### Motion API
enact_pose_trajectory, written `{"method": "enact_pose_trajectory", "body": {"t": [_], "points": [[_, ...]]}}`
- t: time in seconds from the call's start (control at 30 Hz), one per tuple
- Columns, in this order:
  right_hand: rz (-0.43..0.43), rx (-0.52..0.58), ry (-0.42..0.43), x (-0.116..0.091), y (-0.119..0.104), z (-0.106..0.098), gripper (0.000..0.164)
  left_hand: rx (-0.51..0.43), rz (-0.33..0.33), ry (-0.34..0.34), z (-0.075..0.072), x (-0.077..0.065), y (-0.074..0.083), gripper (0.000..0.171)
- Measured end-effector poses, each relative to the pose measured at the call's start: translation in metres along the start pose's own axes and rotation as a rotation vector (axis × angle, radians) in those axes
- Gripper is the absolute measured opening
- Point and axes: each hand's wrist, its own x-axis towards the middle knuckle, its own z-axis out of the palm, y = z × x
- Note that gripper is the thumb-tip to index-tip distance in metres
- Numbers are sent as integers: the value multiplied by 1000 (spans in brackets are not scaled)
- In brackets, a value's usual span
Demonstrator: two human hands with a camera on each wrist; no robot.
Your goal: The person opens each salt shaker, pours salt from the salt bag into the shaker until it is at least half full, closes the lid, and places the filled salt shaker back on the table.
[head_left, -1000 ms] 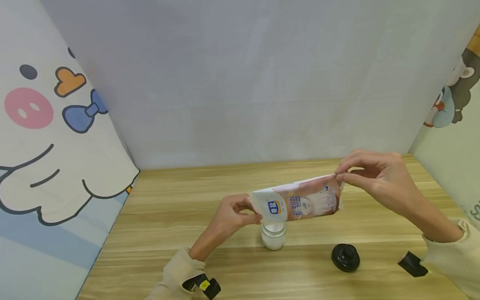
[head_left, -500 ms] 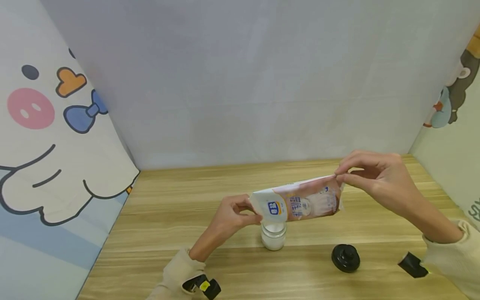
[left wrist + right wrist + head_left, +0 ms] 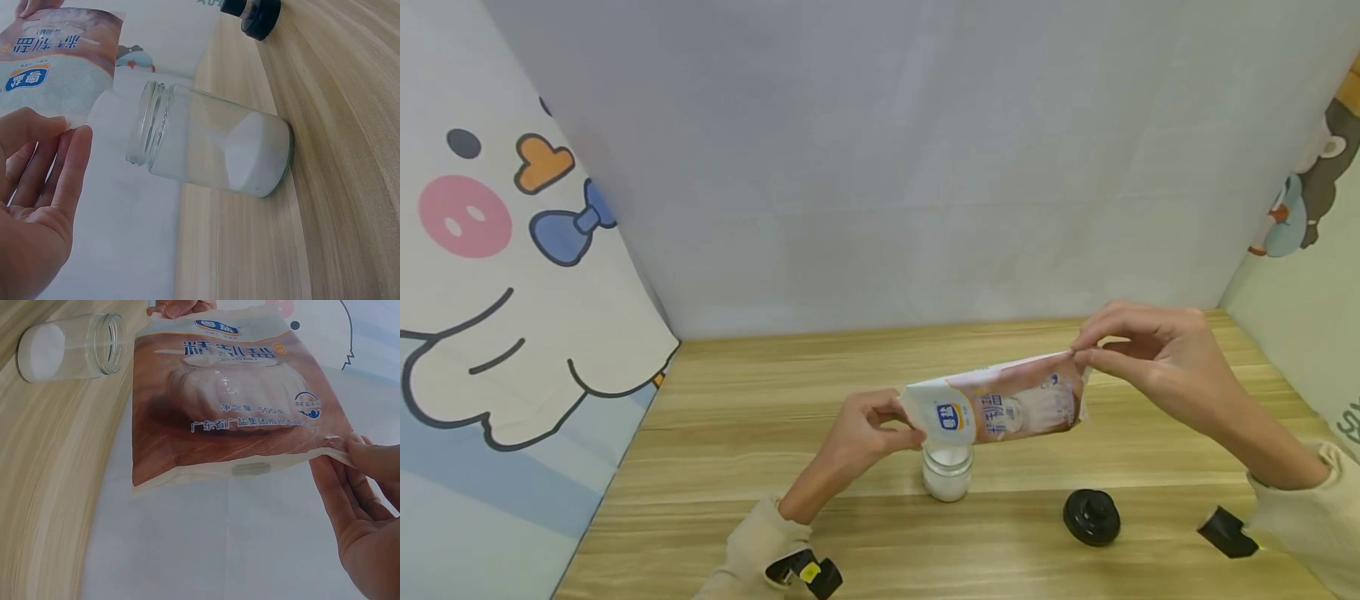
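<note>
Left hand [image 3: 861, 435]: grip nearly closed, thumb and fingers pinching low end of printed bag [image 3: 1018, 402]. Right hand [image 3: 1165, 358]: grip nearly closed too, pinching raised end's corner. Bag tilted in air, low end above mouth of glass jar [image 3: 947, 482]. Jar upright on counter [image 3: 880, 558], white powder [image 3: 253, 153] in bottom. Black lid [image 3: 1092, 517] on counter, right of jar, apart.
</note>
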Motion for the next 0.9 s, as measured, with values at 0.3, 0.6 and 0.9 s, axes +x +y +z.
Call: {"method": "enact_pose_trajectory", "body": {"t": [0.3, 0.6, 0.9], "points": [[-9, 8, -2, 0, 1, 1, 24, -11, -5, 3, 0, 0, -2, 13], [-6, 19, 0, 0, 1, 0, 24, -8, -4, 2, 0, 0, -2, 14], [-6, 33, 2, 0, 1, 0, 23, 3, -2, 7, 0, 0, -1, 14]]}}
